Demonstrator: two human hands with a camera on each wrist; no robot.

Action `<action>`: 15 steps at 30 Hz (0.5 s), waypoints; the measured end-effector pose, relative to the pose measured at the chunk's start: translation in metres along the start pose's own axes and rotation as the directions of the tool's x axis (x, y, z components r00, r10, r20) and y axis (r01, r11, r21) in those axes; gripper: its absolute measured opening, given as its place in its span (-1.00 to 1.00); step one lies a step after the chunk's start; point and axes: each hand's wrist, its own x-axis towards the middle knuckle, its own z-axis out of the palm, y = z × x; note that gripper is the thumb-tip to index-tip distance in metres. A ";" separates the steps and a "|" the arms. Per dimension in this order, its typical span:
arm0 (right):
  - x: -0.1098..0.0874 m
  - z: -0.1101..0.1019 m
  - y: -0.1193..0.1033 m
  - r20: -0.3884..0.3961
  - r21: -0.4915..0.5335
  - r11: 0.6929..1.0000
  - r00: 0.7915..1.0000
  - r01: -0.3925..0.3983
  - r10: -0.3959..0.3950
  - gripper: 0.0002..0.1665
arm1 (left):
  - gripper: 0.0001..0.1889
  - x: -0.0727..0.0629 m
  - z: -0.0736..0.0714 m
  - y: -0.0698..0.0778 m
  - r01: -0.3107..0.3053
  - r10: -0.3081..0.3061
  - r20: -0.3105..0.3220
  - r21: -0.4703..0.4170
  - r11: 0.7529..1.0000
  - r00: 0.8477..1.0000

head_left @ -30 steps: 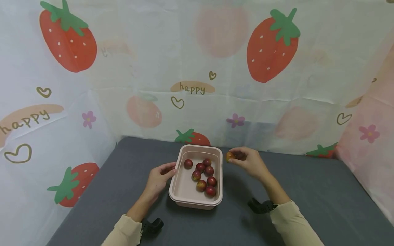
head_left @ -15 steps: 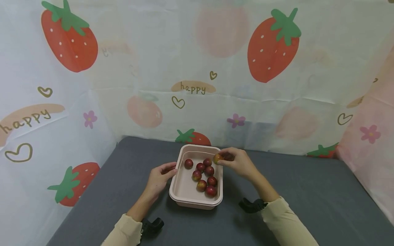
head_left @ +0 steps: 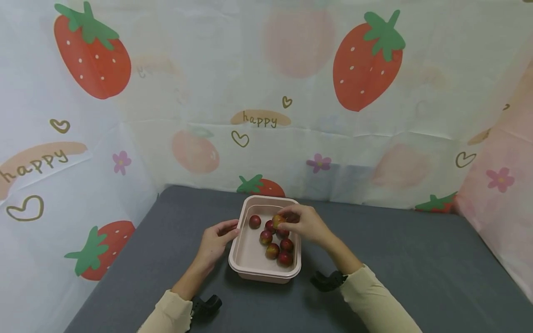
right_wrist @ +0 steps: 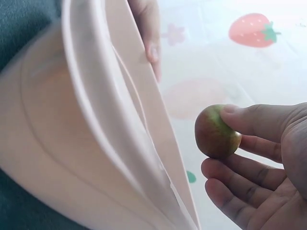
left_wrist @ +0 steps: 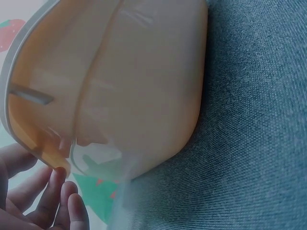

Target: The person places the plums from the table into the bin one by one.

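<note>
Small dark red plums (head_left: pixel 272 251) lie in a pale pink rectangular plastic box (head_left: pixel 264 276), several of them toward its right side. My right hand (head_left: pixel 307 225) is over the box's right part and pinches a yellow-green and reddish plum (right_wrist: pixel 217 131) between thumb and fingers, as the right wrist view shows. That plum is above the others and partly covers them in the head view. My left hand (head_left: pixel 214 242) is at the box's left side, its loosely bent fingertips (left_wrist: pixel 58 174) touching the rim from outside.
The box stands on a dark grey cloth-covered table (head_left: pixel 186 203). Behind and at the sides hangs a white sheet (head_left: pixel 200 88) printed with strawberries, hearts and flowers. A black wrist device (head_left: pixel 329 280) sits below the right hand, another device (head_left: pixel 207 305) below the left.
My right hand has carried the pinched plum leftward from beyond the box's right rim to over the plums inside. My left hand and the box have stayed in place.
</note>
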 end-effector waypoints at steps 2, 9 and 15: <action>0.001 0.003 -0.002 0.010 -0.001 1.000 1.000 0.004 -0.004 -0.64 | -0.64 0.000 0.000 0.000 0.003 -0.003 0.000 0.000 1.000 1.000; 0.002 0.016 -0.003 0.046 0.026 1.000 0.999 0.016 -0.018 -0.65 | -0.64 -0.001 0.000 0.000 0.010 -0.010 0.000 -0.004 1.000 1.000; 0.004 0.023 -0.003 0.061 0.022 0.999 0.998 0.032 -0.033 -0.64 | -0.63 0.001 0.000 0.000 0.004 -0.004 0.002 -0.005 1.000 1.000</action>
